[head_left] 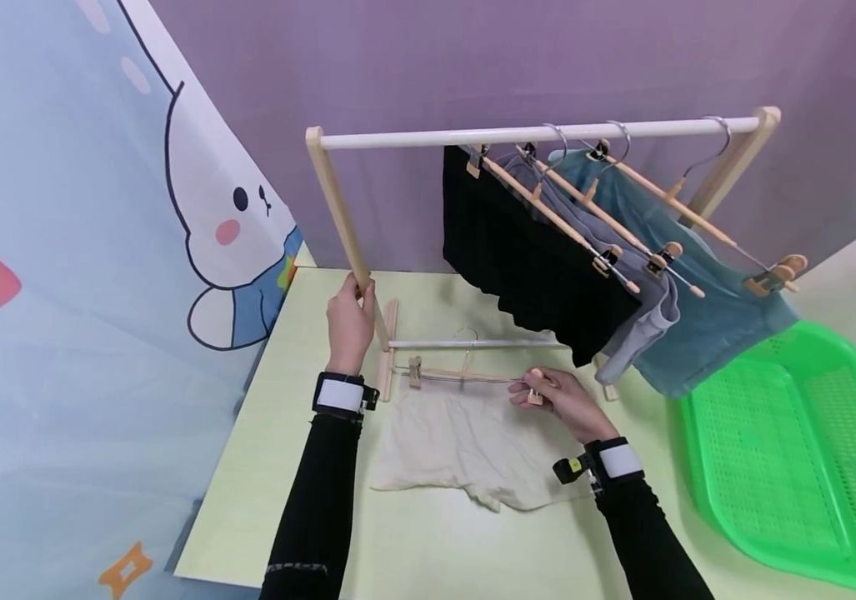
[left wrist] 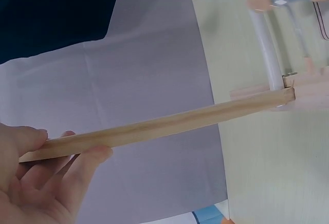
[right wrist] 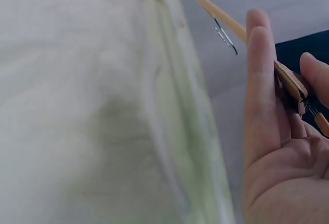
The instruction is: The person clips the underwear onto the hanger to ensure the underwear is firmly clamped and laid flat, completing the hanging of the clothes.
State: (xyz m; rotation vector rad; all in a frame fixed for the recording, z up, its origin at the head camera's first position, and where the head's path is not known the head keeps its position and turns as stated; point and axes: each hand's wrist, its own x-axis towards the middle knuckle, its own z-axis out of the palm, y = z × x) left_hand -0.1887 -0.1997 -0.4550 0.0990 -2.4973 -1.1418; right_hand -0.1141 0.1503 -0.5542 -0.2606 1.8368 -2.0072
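Cream shorts [head_left: 465,442] lie flat near the counter's [head_left: 428,533] front edge, soft and light; best lifted by the stiff clip hanger [head_left: 465,377]; right hand [head_left: 558,400] pinches its clip; left hand [head_left: 350,321] grips the rack post [head_left: 341,221].

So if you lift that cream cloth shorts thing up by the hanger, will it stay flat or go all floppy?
Probably floppy: the cream cloth shorts lie limp and wrinkled on the pale green table. They look thin, so likely light. The wooden clip hanger, which the right hand pinches at one clip, should stay stiff, so the waistband would likely hang straight.
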